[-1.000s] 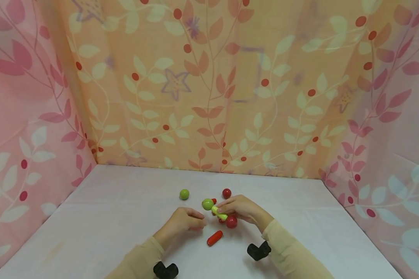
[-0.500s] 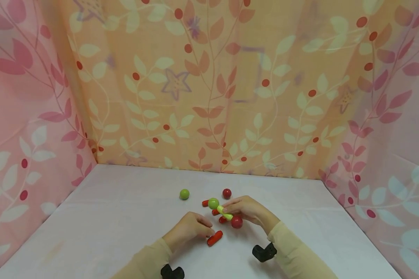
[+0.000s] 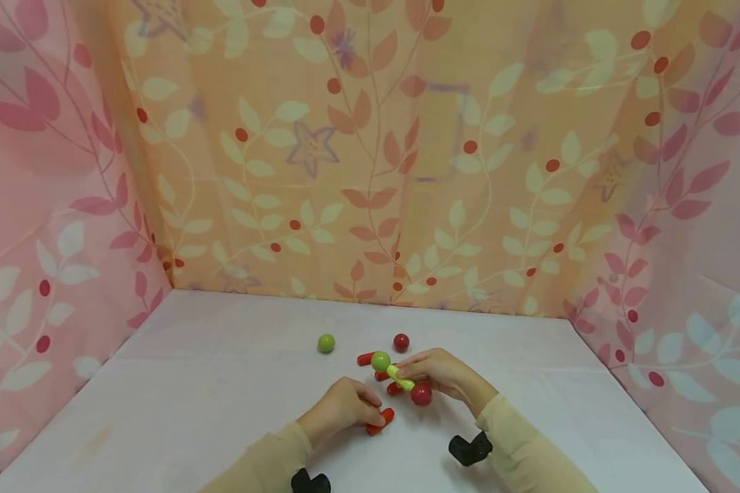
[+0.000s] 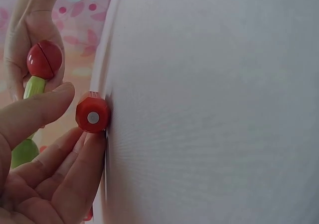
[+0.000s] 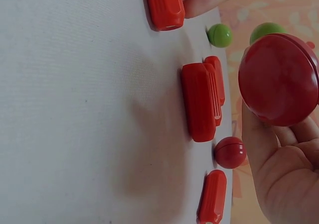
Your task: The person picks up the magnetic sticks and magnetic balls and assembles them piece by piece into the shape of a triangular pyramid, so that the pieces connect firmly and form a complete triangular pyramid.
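Observation:
My right hand [image 3: 440, 372] pinches a yellow-green stick [image 3: 401, 378] that joins a green ball [image 3: 380, 361] at its far end and a red ball [image 3: 421, 394] at its near end. In the right wrist view that red ball [image 5: 279, 79] hides most of the stick. My left hand [image 3: 344, 405] is at a ridged red stick [image 3: 380, 422] lying on the table. The left wrist view shows this red stick [image 4: 92, 113] end on, with a pale round spot on its end. Fingertips [image 4: 94, 139] rest at its underside; the thumb stands a little apart from it.
More red sticks lie behind the left hand, one [image 5: 199, 102] near two others. A loose green ball [image 3: 326, 343] and a loose red ball [image 3: 401, 342] sit farther back on the white table [image 3: 191, 383]. Patterned cloth [image 3: 370, 157] encloses the table's back and sides.
My left hand has moved right to the near red stick. My right hand has shifted slightly right with the ball-ended stick, uncovering red sticks behind it.

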A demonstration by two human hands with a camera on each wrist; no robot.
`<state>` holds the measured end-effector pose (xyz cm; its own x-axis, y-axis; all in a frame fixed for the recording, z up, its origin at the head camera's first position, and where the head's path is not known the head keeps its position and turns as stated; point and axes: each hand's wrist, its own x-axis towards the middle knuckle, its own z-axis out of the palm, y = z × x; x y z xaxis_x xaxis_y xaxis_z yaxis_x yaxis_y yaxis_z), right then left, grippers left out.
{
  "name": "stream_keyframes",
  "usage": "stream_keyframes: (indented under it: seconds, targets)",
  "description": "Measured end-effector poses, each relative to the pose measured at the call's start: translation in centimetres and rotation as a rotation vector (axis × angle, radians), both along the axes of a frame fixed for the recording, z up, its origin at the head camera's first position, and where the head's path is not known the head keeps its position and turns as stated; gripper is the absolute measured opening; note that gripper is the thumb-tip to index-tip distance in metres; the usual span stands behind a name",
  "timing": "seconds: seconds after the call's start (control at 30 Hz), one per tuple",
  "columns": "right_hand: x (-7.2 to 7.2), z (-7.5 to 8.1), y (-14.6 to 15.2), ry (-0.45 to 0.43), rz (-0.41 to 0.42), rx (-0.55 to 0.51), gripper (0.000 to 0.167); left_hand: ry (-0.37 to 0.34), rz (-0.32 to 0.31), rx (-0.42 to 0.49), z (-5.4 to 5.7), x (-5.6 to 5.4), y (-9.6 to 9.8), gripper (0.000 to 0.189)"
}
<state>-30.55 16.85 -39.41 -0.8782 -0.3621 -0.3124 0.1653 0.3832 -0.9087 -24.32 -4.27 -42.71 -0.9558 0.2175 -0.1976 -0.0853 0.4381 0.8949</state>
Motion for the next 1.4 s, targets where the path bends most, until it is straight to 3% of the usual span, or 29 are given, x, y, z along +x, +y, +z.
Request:
stream_keyframes:
  seconds: [0.23, 0.53, 0.73, 1.1, 1.4]
  targets:
    - [0.1, -0.2, 0.2, 0.001, -0.008, -0.003, 0.035, -0.002, -0.026, 0.020, -0.1, 0.0, 0.2, 0.019]
    - [0.1, -0.4, 0.2, -0.012, -0.019, -0.004, 0.034, 0.013, -0.055, -0.116, 0.5, 0.4, -0.1, 0.015]
    - [0.1, -0.5, 0.2, -0.014, -0.016, -0.003, 0.035, -0.017, -0.065, -0.126, 0.4, 0.3, -0.7, 0.011]
    - [0.0, -0.5, 0.0, -0.015, -0.021, 0.002, 0.035, -0.069, 0.031, -0.024, 0.6, -0.6, -2.3, 0.015]
    - [-0.3, -0.6, -0.3, -0.016, 0.003, 0.001, 0.036, -0.066, 0.143, 0.099, 1.6, -0.8, -2.8, 0.021]
